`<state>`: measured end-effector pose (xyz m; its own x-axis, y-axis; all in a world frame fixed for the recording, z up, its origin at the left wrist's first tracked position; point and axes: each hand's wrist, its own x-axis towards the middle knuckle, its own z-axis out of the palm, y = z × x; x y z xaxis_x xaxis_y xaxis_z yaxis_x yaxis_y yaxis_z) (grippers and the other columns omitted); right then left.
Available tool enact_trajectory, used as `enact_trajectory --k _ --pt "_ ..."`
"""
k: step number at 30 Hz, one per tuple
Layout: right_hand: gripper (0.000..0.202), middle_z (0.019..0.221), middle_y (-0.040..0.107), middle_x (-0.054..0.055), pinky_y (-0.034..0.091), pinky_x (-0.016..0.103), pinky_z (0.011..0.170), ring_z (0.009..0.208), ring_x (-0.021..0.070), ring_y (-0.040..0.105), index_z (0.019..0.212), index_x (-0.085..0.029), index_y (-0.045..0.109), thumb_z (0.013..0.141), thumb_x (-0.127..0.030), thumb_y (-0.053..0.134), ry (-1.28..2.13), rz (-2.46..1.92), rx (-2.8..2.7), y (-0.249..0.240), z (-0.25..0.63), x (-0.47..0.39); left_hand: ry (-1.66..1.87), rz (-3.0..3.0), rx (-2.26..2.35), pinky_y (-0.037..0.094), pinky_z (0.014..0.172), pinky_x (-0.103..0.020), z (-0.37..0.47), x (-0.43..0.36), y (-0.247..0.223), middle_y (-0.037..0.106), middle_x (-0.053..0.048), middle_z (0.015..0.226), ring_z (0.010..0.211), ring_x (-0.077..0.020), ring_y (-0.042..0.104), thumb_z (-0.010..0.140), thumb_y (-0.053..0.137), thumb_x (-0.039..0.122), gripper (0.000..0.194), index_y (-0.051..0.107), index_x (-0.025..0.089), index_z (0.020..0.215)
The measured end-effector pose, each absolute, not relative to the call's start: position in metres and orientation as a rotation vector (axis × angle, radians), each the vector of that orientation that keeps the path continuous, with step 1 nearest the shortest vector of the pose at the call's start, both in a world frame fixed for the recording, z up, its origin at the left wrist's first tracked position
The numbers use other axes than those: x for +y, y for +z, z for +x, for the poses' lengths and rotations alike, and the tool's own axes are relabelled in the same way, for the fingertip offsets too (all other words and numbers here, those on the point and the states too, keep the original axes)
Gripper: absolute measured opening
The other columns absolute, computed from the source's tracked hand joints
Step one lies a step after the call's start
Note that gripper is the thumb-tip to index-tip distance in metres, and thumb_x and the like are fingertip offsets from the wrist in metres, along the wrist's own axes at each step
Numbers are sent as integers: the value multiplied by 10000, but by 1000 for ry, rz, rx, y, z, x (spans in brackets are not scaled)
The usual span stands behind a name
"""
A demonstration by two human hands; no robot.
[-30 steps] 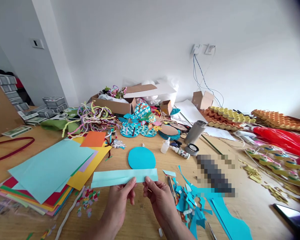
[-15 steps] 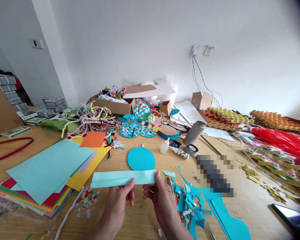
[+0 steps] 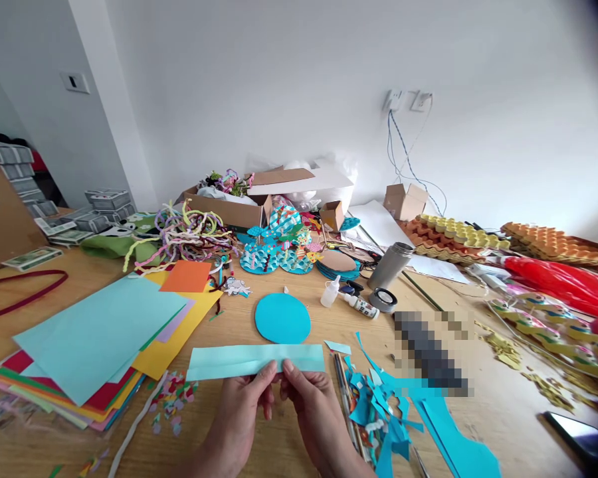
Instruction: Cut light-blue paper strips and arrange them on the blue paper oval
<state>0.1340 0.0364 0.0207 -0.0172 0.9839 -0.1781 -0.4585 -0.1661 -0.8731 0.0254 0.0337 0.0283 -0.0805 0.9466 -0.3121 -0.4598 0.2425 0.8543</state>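
A pale turquoise paper strip with a lengthwise crease is held up level above the table. My left hand pinches its lower edge near the middle, thumb on the front. My right hand grips the same edge just beside it, the two thumbs almost touching. The fingers behind the strip are partly hidden. Just beyond the strip, a round blue disc lies flat on the table. A small pale paper offcut sits to the right of the strip.
Coloured paper sheets are stacked on the left. Blue paper scraps lie at right, near a dark pixelated object. A glue bottle, a steel flask and pipe cleaners stand or lie farther back.
My right hand has slid left along the strip from its right end to the middle, beside my left hand. The strip's right end now sticks out free.
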Motion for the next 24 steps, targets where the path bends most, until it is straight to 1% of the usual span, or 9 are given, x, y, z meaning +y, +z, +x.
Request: enact_trajectory --k 2,5,9,15,17,21,24 --pt "349 532 584 11 376 228 536 525 102 465 495 -147 653 649 -424 801 1535 -964 -641 20 139 40 1297 578 1108 313 344 -180 22 36 26 538 8 482 413 -73 415 525 821 457 382 617 135 549" --pt "297 551 579 3 385 212 506 519 93 462 534 -151 672 618 -390 828 1516 -937 -517 21 148 47 1328 562 1120 330 343 -181 16 41 26 598 -23 551 436 -78 443 519 830 429 364 633 127 575" --pt "267 556 572 -6 388 190 475 511 81 459 591 -147 694 587 -363 851 1503 -945 -483 22 155 52 1325 584 1113 353 341 -189 9 46 29 627 -44 581 449 -90 472 517 835 417 360 658 115 604" --pt "288 575 580 -4 399 190 462 516 80 466 603 -140 687 592 -380 845 1507 -972 -514 22 154 51 1405 542 1076 377 370 -186 -5 55 33 597 -21 510 466 -106 521 566 821 402 348 616 120 578" --pt "290 574 581 -3 401 197 462 520 87 472 591 -145 678 601 -386 839 1535 -966 -527 22 154 51 1460 498 1065 382 379 -180 -13 59 36 602 -17 515 481 -105 532 567 823 394 348 600 127 588" --pt "338 624 607 11 431 229 504 565 115 509 632 -157 695 632 -481 793 1581 -928 -507 24 159 53 1509 475 1012 328 358 -163 -26 64 43 564 14 472 442 -84 494 576 816 378 351 548 151 572" --pt "451 659 619 27 454 247 549 596 128 530 698 -142 731 628 -588 750 1611 -946 -480 30 165 57 1340 543 980 254 330 -160 -29 61 45 514 37 431 376 -63 436 581 793 373 360 506 161 534"
